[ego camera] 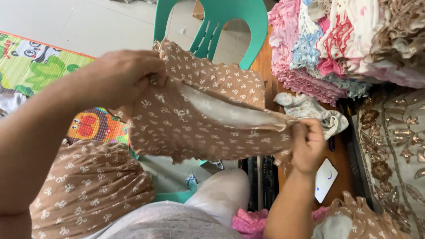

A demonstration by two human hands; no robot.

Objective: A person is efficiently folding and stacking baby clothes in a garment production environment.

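Observation:
I hold a small brown garment point(199, 119) printed with white bows, stretched out in the air before me. My left hand point(119, 77) grips its upper left edge. My right hand point(307, 144) pinches its right end, so its pale inner side shows along the open top. More of the same brown bow fabric point(88, 186) lies heaped at the lower left, by my knee.
A teal plastic chair point(221, 22) stands behind the garment. A stack of pink and floral folded clothes point(345, 44) sits at the upper right, with a crumpled white cloth point(310, 110) and a phone point(325, 179) below it. A colourful play mat point(35, 62) lies on the left.

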